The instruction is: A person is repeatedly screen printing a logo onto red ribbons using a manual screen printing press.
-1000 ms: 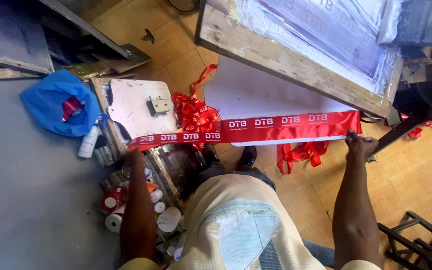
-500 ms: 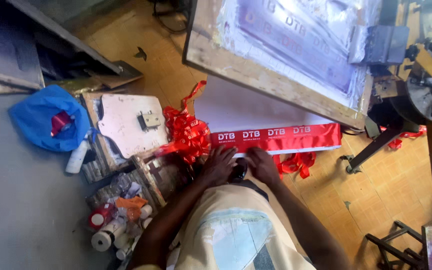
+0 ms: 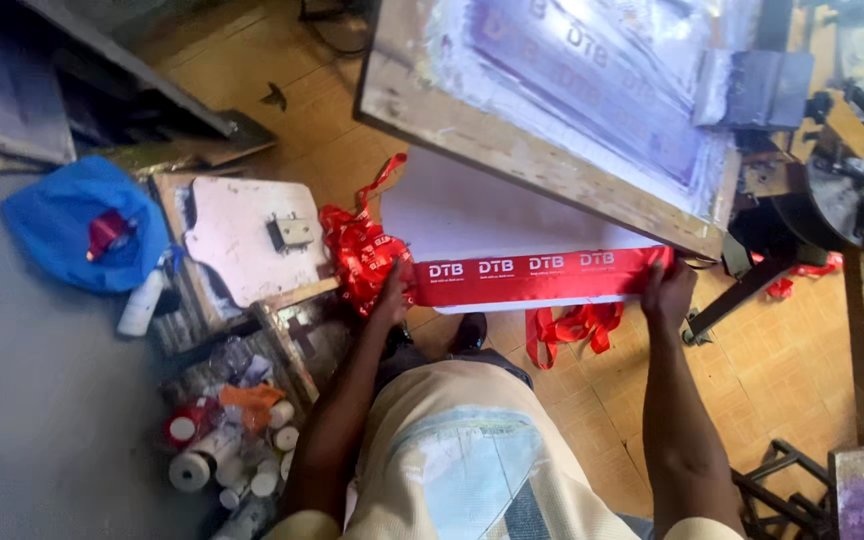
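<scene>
Half a second ago both hands sat close together near the middle of the ribbon; now they are spread apart, one at each end of the printed stretch. At the far left a blue plastic bag [image 3: 77, 225] lies on the grey floor, with rolls of tape [image 3: 222, 455] nearer the person, well clear of the work.

The left hand [image 3: 390, 292] is closed over the red ribbon [image 3: 537, 275] at the left front corner of the white board [image 3: 482, 215], fingers pinching it just beside the bunched ribbon pile [image 3: 357, 250] that spills off that corner. The ribbon runs flat and taut along the board's front edge, white print facing up.

The right hand [image 3: 667, 290] presses down on the ribbon's other end at the board's right front corner, fingers curled over it; how tightly it grips I cannot tell.

The tilted wooden screen frame [image 3: 512, 150] overhangs the board's back, leaving only the front strip open. Loose ribbon [image 3: 572, 328] dangles below the front edge.
</scene>
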